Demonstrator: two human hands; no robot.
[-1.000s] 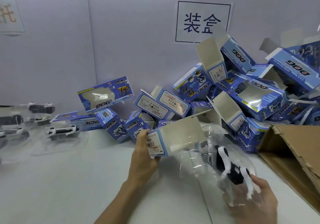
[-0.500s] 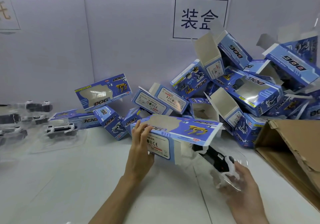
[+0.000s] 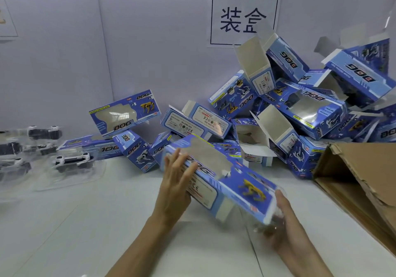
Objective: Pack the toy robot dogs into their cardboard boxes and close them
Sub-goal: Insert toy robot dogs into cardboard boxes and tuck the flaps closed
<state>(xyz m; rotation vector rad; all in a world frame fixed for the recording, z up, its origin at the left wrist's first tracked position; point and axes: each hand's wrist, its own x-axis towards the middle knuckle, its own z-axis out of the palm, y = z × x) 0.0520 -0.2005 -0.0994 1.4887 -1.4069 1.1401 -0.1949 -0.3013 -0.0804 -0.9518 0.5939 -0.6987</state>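
I hold a blue windowed DOG box (image 3: 242, 188) tilted above the white table, its open end toward the right. My left hand (image 3: 173, 188) braces the box's left end, with its fingers spread nearly straight against it. At the open end my right hand (image 3: 287, 229) grips the end of a clear plastic tray (image 3: 257, 223) that sticks out of the box. The black-and-white toy dog is almost wholly inside; only a white bit (image 3: 226, 172) shows through the window.
A heap of blue boxes (image 3: 300, 109), many with open flaps, leans on the back wall. Several more toy dogs in clear trays (image 3: 72, 161) lie at the left. A brown carton (image 3: 360, 176) lies open on its side at the right.
The box has tipped to lie window-up, and the tray with the dog has slid into it from the right. My right hand has followed up to the box's open end.
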